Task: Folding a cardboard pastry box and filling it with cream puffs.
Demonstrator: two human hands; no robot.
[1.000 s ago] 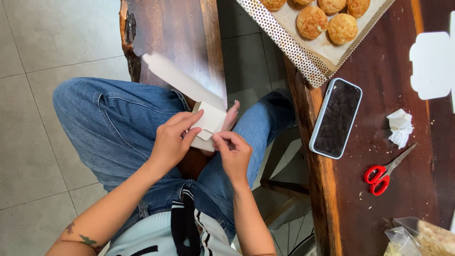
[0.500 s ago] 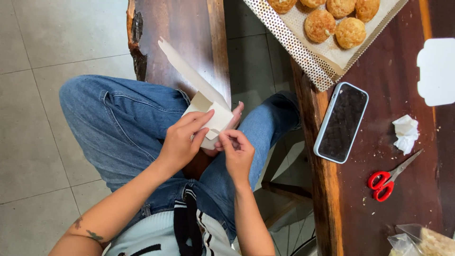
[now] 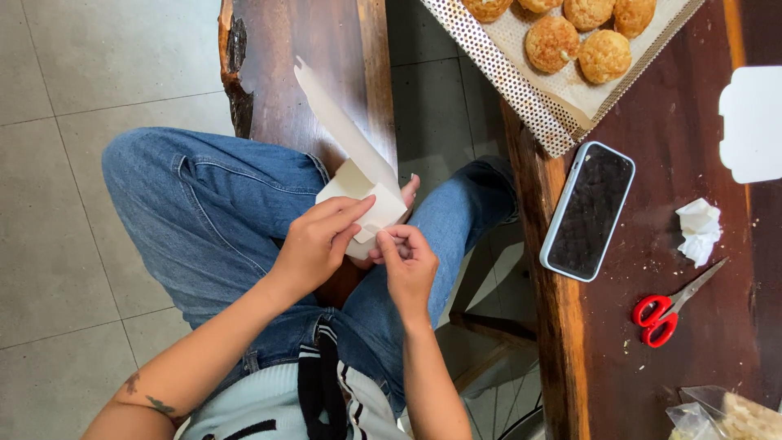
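Note:
A small white cardboard box [image 3: 358, 183], half folded with one long flap standing up, rests over my lap above my jeans. My left hand [image 3: 314, 244] presses its fingers on a side panel of the box. My right hand [image 3: 407, 261] pinches the box's lower corner from the right, with a finger showing behind the card. Both hands grip the same box.
A dark wooden table [image 3: 692, 326] on my right carries a perforated tray [image 3: 521, 90] with round baked buns [image 3: 578, 45], a phone [image 3: 588, 210], a crumpled tissue [image 3: 699, 230], red-handled scissors [image 3: 664, 314], a flat white card cutout [image 3: 751, 122] and a plastic bag [image 3: 725, 415]. A wooden bench [image 3: 309, 73] runs ahead over the tiled floor.
The box's long flap has swung up to stand more upright. My fingers have shifted along the lower panel, folding it. The view has drifted slightly.

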